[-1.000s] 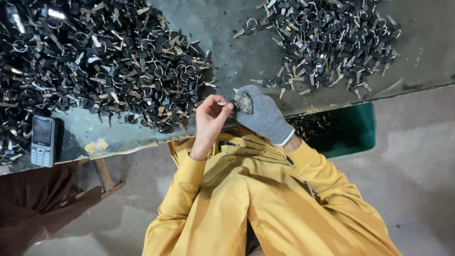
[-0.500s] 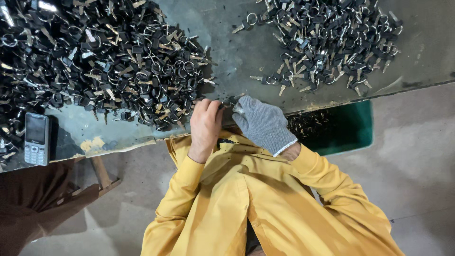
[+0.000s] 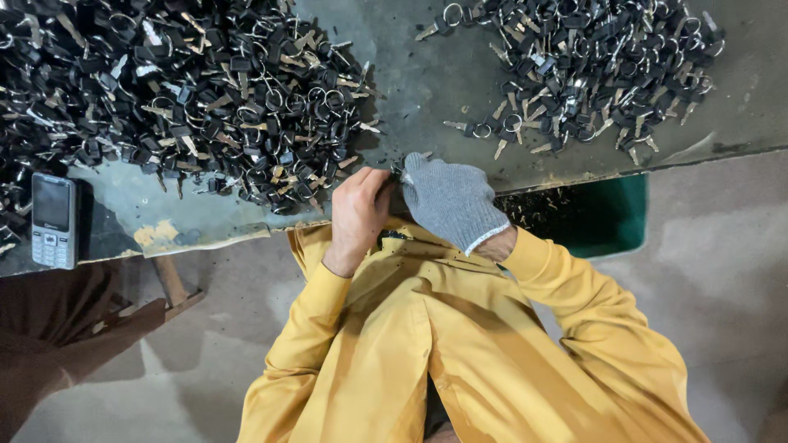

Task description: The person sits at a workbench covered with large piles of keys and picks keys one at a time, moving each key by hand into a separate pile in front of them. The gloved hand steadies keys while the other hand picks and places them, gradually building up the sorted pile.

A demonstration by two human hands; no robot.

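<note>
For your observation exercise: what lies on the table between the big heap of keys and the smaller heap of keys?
In the head view, mostly bare grey table separates the big heap of keys from the smaller heap of keys; only a few stray keys lie there.

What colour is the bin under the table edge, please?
Green bin, seen in the head view.

A phone [image 3: 53,220] lies flat on the table [image 3: 427,74], well out to the side of the bare hand [image 3: 359,215], which is the nearer of the two hands to it, and past the near edge of the big heap of keys [image 3: 180,98]. It is a slim upright rectangle, silver-grey, with a keypad on its lower half. Its screen [image 3: 52,203] fills the upper half, a dark, unlit rectangle. No packages, labels or signs show.
</note>
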